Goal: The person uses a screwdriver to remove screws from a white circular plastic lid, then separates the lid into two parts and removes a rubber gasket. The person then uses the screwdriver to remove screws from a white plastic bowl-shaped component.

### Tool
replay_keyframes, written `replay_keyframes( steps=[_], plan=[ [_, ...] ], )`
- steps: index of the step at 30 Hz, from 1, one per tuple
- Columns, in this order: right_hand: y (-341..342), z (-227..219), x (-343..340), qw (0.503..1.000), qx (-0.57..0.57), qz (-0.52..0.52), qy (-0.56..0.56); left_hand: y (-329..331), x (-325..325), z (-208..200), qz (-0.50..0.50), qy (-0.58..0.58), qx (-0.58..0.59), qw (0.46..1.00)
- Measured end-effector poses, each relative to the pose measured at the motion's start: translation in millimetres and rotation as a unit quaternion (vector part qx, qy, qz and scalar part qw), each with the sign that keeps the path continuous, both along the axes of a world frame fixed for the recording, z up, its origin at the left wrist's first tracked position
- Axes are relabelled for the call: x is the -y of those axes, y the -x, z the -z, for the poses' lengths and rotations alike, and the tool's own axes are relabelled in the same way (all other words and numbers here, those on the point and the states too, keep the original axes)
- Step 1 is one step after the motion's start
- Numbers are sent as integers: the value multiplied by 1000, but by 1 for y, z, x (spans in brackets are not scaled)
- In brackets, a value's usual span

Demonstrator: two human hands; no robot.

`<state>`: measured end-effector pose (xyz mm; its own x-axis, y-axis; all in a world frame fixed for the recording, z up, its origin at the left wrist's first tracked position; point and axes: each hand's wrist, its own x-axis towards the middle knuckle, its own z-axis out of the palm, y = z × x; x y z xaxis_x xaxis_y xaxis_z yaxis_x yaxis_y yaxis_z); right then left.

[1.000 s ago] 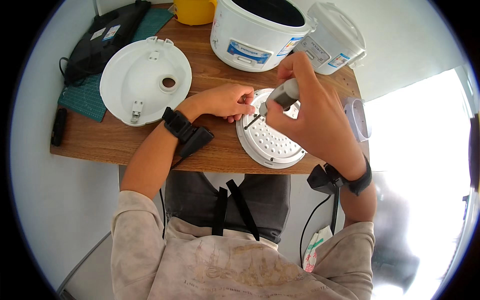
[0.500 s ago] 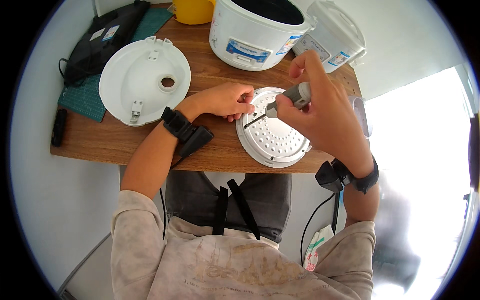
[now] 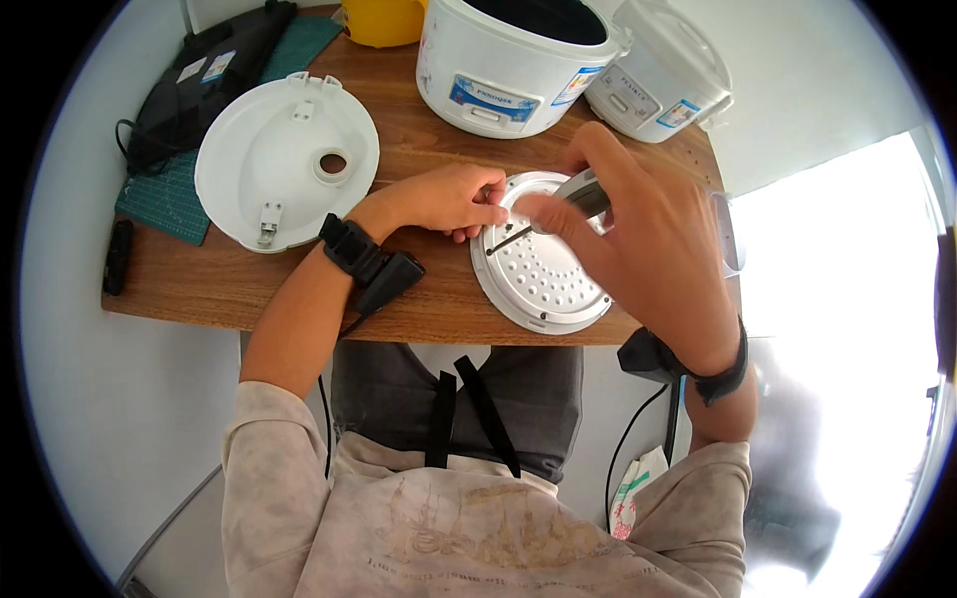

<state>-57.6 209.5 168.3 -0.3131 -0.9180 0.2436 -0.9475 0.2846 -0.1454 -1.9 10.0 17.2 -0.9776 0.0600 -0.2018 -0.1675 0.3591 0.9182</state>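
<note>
A round white inner lid (image 3: 558, 284) with a dimpled metal face lies on the wooden table near its front edge. At its left rim, my left hand (image 3: 454, 199) has its fingers curled and thumb and forefinger against the edge. My right hand (image 3: 648, 234) is closed round the grey handle of a screwdriver (image 3: 583, 194), held at a slant over the lid. The screwdriver's dark shaft points down and left, its tip at a small screw (image 3: 489, 252) by the lid's left rim. Another dark screw (image 3: 543, 316) shows on the near rim. My right hand hides the lid's right part.
To the left lies a white outer lid shell (image 3: 239, 189) with a round hole. Behind stand an open white rice cooker body (image 3: 439, 75), a smaller white rice cooker (image 3: 638, 95) and a yellow container (image 3: 384, 25). A black device (image 3: 204, 90) rests on a green cutting mat (image 3: 164, 204).
My right hand has turned about the screwdriver handle, its thumb swinging up and left and the back of the hand rolling over. The screwdriver tip and my left hand stay in place.
</note>
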Motion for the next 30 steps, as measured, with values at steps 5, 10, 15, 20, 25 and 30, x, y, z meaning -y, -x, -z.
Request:
replay_keyframes(
  steps=[5, 10, 15, 20, 25, 30],
  plan=[
    [11, 6, 2, 992, 52, -63, 98, 3, -1, 1, -2, -8, 6, 1000],
    [18, 5, 0, 983, 100, -121, 91, 2, -1, 2, -7, -8, 14, 1000],
    [6, -2, 2, 998, 19, 49, -36, 4, 2, 10, 0, -16, -5, 1000],
    [14, 3, -3, 989, 98, -75, 79, 3, -2, -1, -1, -6, 11, 1000],
    [11, -4, -6, 995, 67, -74, 17, 2, 0, 3, -2, -12, 1, 1000],
    [1, -9, 0, 994, 67, 68, -47, 1, 0, 5, -9, -5, -5, 1000]
  ],
)
